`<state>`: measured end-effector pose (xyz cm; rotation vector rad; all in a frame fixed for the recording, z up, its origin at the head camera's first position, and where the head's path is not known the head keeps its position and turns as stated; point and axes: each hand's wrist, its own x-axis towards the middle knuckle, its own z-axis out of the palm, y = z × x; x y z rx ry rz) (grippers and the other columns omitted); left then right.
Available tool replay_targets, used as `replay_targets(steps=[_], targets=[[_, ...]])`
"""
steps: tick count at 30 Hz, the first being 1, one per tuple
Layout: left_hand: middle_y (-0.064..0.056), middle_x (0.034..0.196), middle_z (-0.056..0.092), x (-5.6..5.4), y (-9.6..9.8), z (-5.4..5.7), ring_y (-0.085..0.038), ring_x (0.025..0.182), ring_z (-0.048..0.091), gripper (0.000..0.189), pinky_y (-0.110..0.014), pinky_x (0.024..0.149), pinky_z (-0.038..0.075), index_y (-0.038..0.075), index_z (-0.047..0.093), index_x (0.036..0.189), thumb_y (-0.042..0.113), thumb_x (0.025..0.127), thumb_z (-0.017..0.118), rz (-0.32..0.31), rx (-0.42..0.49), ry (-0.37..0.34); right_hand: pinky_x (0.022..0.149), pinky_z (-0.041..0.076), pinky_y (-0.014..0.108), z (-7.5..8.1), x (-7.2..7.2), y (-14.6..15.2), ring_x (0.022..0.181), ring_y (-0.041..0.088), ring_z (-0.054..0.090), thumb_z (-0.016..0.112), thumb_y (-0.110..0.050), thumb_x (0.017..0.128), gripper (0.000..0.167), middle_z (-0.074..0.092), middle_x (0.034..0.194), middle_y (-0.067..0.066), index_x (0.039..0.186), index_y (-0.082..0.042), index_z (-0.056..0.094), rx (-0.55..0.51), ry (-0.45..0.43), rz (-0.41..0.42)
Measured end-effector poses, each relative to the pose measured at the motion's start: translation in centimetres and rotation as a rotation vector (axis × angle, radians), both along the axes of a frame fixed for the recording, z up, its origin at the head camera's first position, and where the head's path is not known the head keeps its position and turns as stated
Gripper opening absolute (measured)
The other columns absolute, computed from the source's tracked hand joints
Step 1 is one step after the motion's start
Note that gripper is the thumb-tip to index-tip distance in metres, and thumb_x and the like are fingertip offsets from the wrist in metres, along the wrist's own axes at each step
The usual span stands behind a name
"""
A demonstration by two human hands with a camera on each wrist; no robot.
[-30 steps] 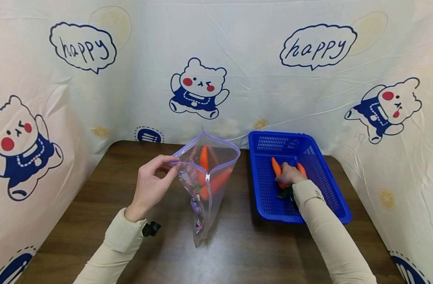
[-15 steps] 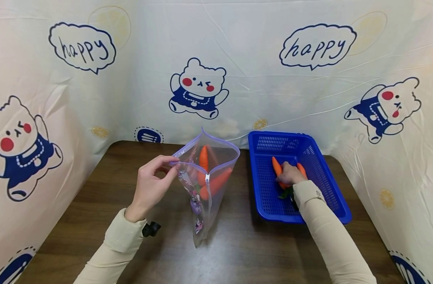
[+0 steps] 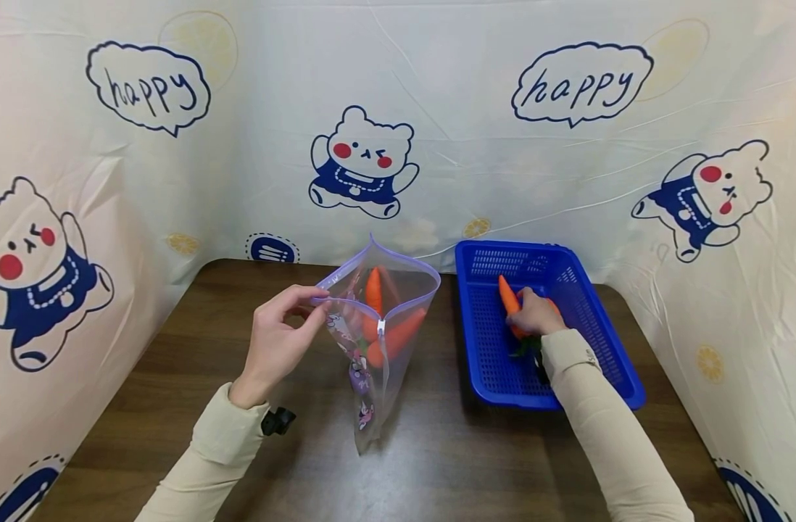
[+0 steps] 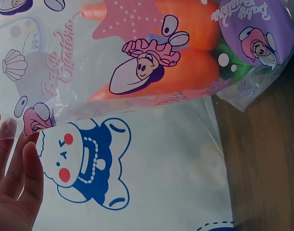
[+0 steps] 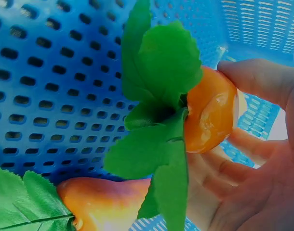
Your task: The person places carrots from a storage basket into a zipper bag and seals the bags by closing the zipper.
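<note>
My left hand (image 3: 282, 333) pinches the zip edge of a clear, purple-rimmed zip-top bag (image 3: 396, 373) between thumb and fingers. The bag stands with its mouth spread; several orange carrots (image 3: 374, 291) show through its film, with green tops low down in the left wrist view. Inside the blue basket, my right hand (image 3: 538, 313) grips a carrot (image 5: 212, 113) near its thick leafy end, thumb on one side and fingers on the other. Its tip points toward the basket's back. Another carrot (image 5: 103, 202) lies on the basket floor, mostly hidden in the head view by the right hand.
The perforated blue basket (image 3: 515, 399) stands at the right of a dark wooden table (image 3: 450, 464), its walls rising around the right hand. A pale cartoon-printed cloth (image 3: 463, 159) hangs behind and along both sides. A dark band (image 3: 278, 421) sits at the left cuff.
The carrot in my right hand has shifted slightly toward the basket's back, and the hand has moved a little with it. The left hand and bag stay put.
</note>
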<state>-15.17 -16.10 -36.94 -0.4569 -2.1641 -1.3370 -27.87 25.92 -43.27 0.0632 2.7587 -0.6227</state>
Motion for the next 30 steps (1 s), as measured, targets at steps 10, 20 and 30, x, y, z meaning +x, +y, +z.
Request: replay_targets(steps=[10, 20, 30], targets=[[-0.006, 0.095, 0.071, 0.0, 0.2, -0.1, -0.003, 0.078, 0.06, 0.017, -0.017, 0.067, 0.053, 0.007, 0.07, 0.101, 0.002, 0.084, 0.071, -0.009, 0.006, 0.002, 0.082, 0.051, 0.047, 0.9, 0.4, -0.4, 0.098, 0.037, 0.059, 0.06, -0.021, 0.091, 0.067, 0.053, 0.122, 0.029, 0.145, 0.002, 0.027, -0.158, 0.132, -0.05], [-0.006, 0.095, 0.071, -0.1, 0.2, 0.0, -0.003, 0.077, 0.06, 0.016, -0.017, 0.067, 0.052, 0.007, 0.07, 0.101, 0.003, 0.085, 0.07, -0.005, 0.003, 0.005, 0.083, 0.054, 0.044, 1.8, 0.6, -0.6, 0.105, 0.037, 0.06, 0.061, -0.023, 0.091, 0.071, 0.054, 0.125, 0.027, 0.147, 0.0, 0.024, -0.338, 0.187, -0.152], [-0.006, 0.095, 0.071, 0.0, 0.2, 0.0, -0.003, 0.077, 0.06, 0.017, -0.018, 0.067, 0.052, 0.007, 0.07, 0.102, 0.003, 0.085, 0.07, -0.009, 0.005, -0.011, 0.093, 0.051, 0.047, 2.9, 1.1, -1.2, 0.113, 0.038, 0.058, 0.062, -0.022, 0.091, 0.07, 0.053, 0.132, 0.027, 0.148, -0.002, 0.025, -0.495, 0.23, -0.229]])
